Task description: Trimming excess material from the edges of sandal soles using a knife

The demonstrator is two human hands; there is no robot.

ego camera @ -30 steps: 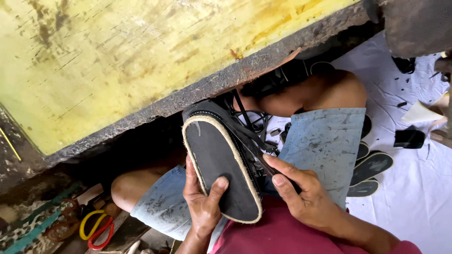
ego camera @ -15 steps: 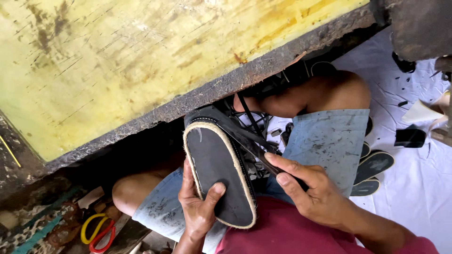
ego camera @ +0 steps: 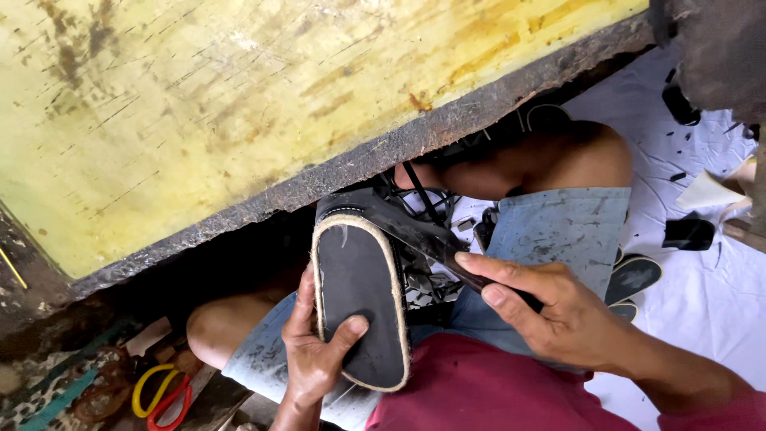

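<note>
Below the scarred yellow tabletop (ego camera: 239, 104), whose dark worn edge runs slantwise across the view, a person sits with knees apart in light denim shorts (ego camera: 558, 231) and a red shirt (ego camera: 479, 391). The left hand (ego camera: 315, 351) grips a shoe sole (ego camera: 357, 299) from beneath, fingers curled round its left edge and the thumb pressed on the black face near the heel end; the sole is dark with a pale stitched rim and stands tilted over the lap, its toe just under the tabletop edge. The right hand (ego camera: 550, 311) is closed round the dark handle of a blade (ego camera: 415, 235), index finger stretched along it, with the blade laid against the right side of the sole near the toe. Black straps (ego camera: 419, 195) tangle behind the sole, partly hidden. To the right, on a white sheet (ego camera: 710, 295), lie more dark soles (ego camera: 634, 275) and small black scraps. Yellow and red loops (ego camera: 163, 391) lie at the near left on the floor.
</note>
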